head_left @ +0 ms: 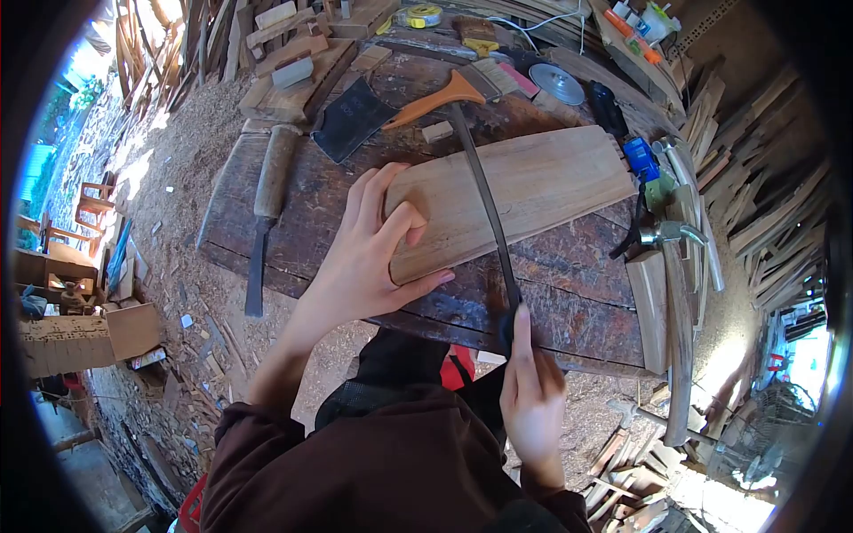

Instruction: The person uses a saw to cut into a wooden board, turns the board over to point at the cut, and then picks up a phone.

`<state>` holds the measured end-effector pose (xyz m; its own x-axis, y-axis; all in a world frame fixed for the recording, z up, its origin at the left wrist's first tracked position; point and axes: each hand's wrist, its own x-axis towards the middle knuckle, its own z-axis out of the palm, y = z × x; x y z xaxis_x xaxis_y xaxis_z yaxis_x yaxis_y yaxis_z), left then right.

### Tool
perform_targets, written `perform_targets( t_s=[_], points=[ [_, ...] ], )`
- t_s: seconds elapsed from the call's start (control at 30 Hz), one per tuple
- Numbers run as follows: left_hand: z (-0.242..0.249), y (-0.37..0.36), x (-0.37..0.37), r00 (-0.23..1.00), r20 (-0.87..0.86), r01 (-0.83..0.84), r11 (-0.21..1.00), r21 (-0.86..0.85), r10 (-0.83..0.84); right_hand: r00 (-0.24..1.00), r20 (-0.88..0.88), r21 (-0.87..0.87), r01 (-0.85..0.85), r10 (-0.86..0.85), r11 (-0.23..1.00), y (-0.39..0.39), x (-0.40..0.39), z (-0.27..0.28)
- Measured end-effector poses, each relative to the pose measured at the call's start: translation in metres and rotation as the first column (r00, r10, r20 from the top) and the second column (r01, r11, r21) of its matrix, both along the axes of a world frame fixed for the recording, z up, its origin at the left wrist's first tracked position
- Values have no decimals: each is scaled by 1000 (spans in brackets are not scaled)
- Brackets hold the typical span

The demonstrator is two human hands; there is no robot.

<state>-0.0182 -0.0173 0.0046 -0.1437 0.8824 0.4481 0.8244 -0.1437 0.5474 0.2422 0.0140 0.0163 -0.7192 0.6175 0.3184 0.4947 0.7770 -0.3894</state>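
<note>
A pale wooden board [542,182] with a rounded left end lies across the dark, worn workbench [569,311]. My left hand [360,249] grips that rounded end, fingers curled over the top and thumb along the near edge. Across the board's middle runs a long, narrow, dark metal file [484,191], tilted away from me. My right hand [533,391] is closed round its near end, with the index finger stretched along it; the handle is mostly hidden in the palm. The file's far tip reaches past the board's back edge, close to a small wood block [437,132].
Left of the board lies a wooden-handled chisel [267,209]. Behind are a black flat piece [351,120], an orange-handled brush [435,99], a metal disc [557,83] and a tape measure [422,15]. A claw hammer [671,234] hangs at the bench's right edge.
</note>
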Motion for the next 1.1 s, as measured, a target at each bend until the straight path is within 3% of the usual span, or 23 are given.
perform_targets(
  t_s=[0.17,0.4,0.5,0.57,0.73,0.93,1.1],
  points=[
    [-1,-1,0,1000,12,-4,1000,0,4,1000,0,-37,16,-16,999,15,-13,9],
    [0,-1,1,1000,9,10,1000,-3,-10,997,73,-100,7,0,995,-26,44,7],
    [0,1,2,1000,0,-2,1000,13,2,996,83,-105,42,-33,994,-22,28,9],
    [-1,0,0,1000,-6,-2,1000,14,2,1000,-23,-42,19,-20,999,-5,7,1],
    [-2,-1,1,1000,4,-9,1000,14,9,1000,-6,-6,3,-3,1000,18,-20,9],
    [0,-1,0,1000,3,11,1000,20,-11,1000,16,-59,1,0,998,-19,35,7],
    [1,2,3,1000,29,2,1000,7,-2,998,16,-63,63,-62,996,-25,27,5]
  ],
)
